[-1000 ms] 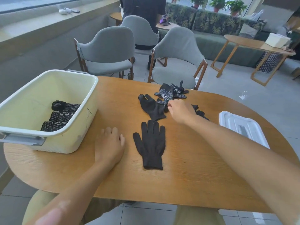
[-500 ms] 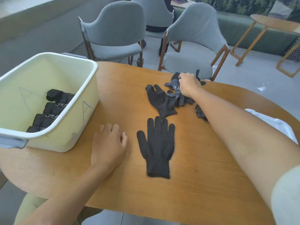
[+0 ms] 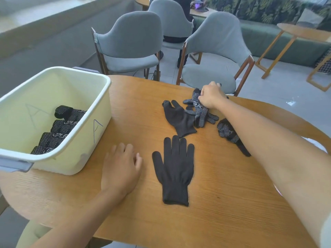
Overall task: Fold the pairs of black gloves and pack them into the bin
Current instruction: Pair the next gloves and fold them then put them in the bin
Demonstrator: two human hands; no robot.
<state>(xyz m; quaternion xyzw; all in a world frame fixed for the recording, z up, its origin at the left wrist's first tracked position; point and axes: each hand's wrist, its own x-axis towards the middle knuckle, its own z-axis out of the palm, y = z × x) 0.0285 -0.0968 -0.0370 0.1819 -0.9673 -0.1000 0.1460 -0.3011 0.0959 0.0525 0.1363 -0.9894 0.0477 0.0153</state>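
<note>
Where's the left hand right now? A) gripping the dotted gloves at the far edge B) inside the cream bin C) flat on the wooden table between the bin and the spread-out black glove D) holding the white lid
C: the left hand lies palm-down on the round wooden table, between the cream plastic bin and the flat plain black glove, touching neither.

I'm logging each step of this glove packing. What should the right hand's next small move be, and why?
Probably draw a dotted glove from the far pile back toward the flat glove. The right hand is on that pile, seemingly gripping it, while the flat glove lies alone beside the resting left hand, awaiting a mate before folding into the bin.
</note>
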